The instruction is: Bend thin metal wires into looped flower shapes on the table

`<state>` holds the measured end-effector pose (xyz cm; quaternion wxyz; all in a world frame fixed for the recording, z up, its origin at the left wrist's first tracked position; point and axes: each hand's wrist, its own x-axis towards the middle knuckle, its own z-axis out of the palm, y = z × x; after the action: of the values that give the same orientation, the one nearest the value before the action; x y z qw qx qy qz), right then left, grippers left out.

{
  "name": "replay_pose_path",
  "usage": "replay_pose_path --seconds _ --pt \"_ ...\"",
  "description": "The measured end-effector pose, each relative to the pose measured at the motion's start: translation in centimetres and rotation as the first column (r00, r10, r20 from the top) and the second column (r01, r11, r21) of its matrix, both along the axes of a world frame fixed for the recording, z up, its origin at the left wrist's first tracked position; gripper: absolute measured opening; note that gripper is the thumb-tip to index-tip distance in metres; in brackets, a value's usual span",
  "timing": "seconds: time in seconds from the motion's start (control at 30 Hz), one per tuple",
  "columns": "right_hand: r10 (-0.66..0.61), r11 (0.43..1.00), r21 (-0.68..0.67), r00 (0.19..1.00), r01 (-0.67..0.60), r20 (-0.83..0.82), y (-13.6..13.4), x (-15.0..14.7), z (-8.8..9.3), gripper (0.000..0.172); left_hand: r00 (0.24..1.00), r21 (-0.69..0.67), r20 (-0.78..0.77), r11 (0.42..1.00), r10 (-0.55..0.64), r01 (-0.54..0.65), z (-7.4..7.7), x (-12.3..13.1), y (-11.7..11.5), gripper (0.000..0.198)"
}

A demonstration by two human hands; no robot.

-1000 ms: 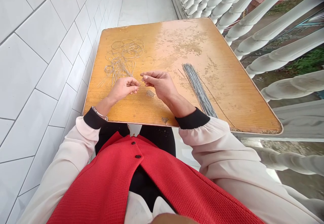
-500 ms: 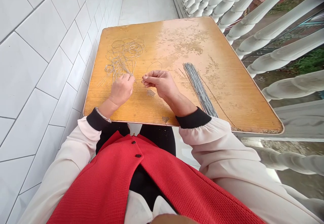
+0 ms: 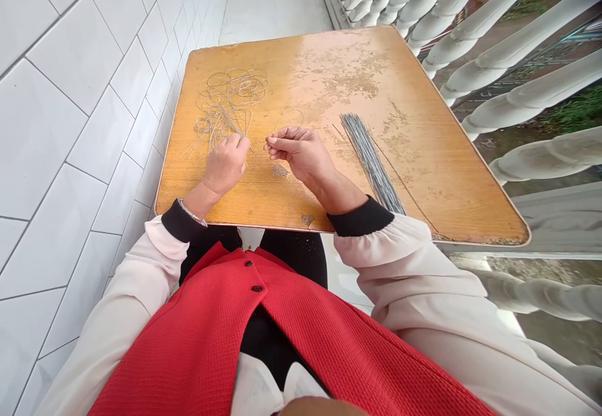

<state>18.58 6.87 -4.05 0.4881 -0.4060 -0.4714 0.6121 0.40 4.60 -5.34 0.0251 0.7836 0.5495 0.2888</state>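
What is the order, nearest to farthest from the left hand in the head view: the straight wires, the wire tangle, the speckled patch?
From the left hand:
1. Wire tangle: at the fingertips, ahead.
2. Speckled patch: to its right, on the table.
3. Straight wires: farthest right, beyond the right hand.

A: Hands?
B: Two: left hand (image 3: 224, 165), right hand (image 3: 300, 155). One table (image 3: 329, 58).
A: Wire?
B: One tangle of wire loops (image 3: 232, 105), one loose wire loop (image 3: 288, 115), one bundle of straight wires (image 3: 371, 165). Strands too fine to count.
A: Jewellery?
B: One bracelet (image 3: 190, 212).
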Motion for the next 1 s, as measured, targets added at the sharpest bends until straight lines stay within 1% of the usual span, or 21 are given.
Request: replay_pose_path --seconds 0.1,0.2,0.3,0.4,0.47,0.5,0.53,0.6,0.67,0.7,0.77,0.83,0.9,0.93,0.97,1.0 --pt "-0.011 1.0 -0.021 1.0 0.011 -0.014 -0.2 -0.1 0.2 0.017 1.0 0.025 -0.025 1.0 0.017 -0.016 -0.1 0.0 0.1 0.021" --pt "0.005 0.999 -0.039 0.999 -0.006 -0.036 -0.4 -0.1 0.5 0.016 0.997 0.031 -0.072 0.999 0.034 -0.032 0.0 0.1 0.1 0.023" --pt "0.015 0.998 -0.062 0.998 -0.019 -0.058 -0.6 -0.2 0.7 0.012 0.997 0.023 -0.057 0.999 0.044 -0.043 0.1 0.3 0.0 0.021" --pt "0.03 0.997 -0.07 0.998 -0.033 -0.053 -0.6 -0.2 0.7 0.011 0.998 -0.002 0.058 1.0 0.029 -0.029 0.3 0.4 -0.1 0.015" --pt "0.041 0.997 -0.068 0.997 -0.045 -0.06 -0.7 -0.2 0.6 0.01 0.973 -0.06 0.229 0.998 0.003 0.012 0.4 0.6 -0.1 0.011" --pt "0.045 0.997 -0.065 0.997 -0.049 -0.068 -0.7 -0.2 0.5 0.01 0.938 -0.119 0.348 0.992 0.004 0.039 0.5 0.7 -0.1 0.012" --pt "0.046 0.997 -0.061 0.996 -0.051 -0.075 -0.6 -0.3 0.5 0.01 0.879 -0.193 0.476 0.979 0.03 0.072 0.6 0.9 0.0 0.013" --pt "0.047 0.997 -0.05 0.996 -0.051 -0.08 -0.6 -0.3 0.3 0.01 0.703 -0.347 0.697 0.925 0.143 0.156 1.0 1.2 0.0 0.015" --pt "0.039 0.998 -0.039 0.996 -0.042 -0.081 -0.5 -0.4 0.0 0.011 0.518 -0.438 0.812 0.868 0.268 0.236 1.5 1.6 -0.1 0.017" --pt "0.035 0.999 -0.036 0.995 -0.038 -0.089 -0.4 -0.5 -0.1 0.011 0.442 -0.457 0.84 0.848 0.313 0.269 1.8 1.8 -0.2 0.017" --pt "0.027 0.999 -0.037 0.992 -0.032 -0.125 -0.3 -0.5 -0.4 0.011 0.319 -0.472 0.87 0.82 0.375 0.325 2.2 2.1 -0.4 0.018" --pt "0.02 0.998 -0.053 0.986 -0.029 -0.168 -0.2 -0.5 -0.5 0.012 0.215 -0.47 0.882 0.803 0.418 0.367 2.4 2.3 -0.6 0.019" --pt "0.005 0.996 -0.082 0.983 -0.02 -0.184 -0.2 -0.5 -0.5 0.013 0.134 -0.455 0.888 0.796 0.44 0.4 2.5 2.4 -0.7 0.02" --pt "-0.006 0.995 -0.099 0.984 -0.012 -0.179 -0.1 -0.4 -0.4 0.014 0.11 -0.447 0.889 0.794 0.444 0.412 2.5 2.4 -0.7 0.019" --pt "-0.015 0.994 -0.112 0.986 -0.004 -0.165 -0.1 -0.3 -0.3 0.014 0.103 -0.446 0.889 0.789 0.447 0.423 2.4 2.4 -0.8 0.019" --pt "-0.02 0.993 -0.121 0.989 0.002 -0.144 -0.1 -0.2 -0.2 0.013 0.112 -0.45 0.887 0.781 0.449 0.433 2.4 2.4 -0.8 0.019"
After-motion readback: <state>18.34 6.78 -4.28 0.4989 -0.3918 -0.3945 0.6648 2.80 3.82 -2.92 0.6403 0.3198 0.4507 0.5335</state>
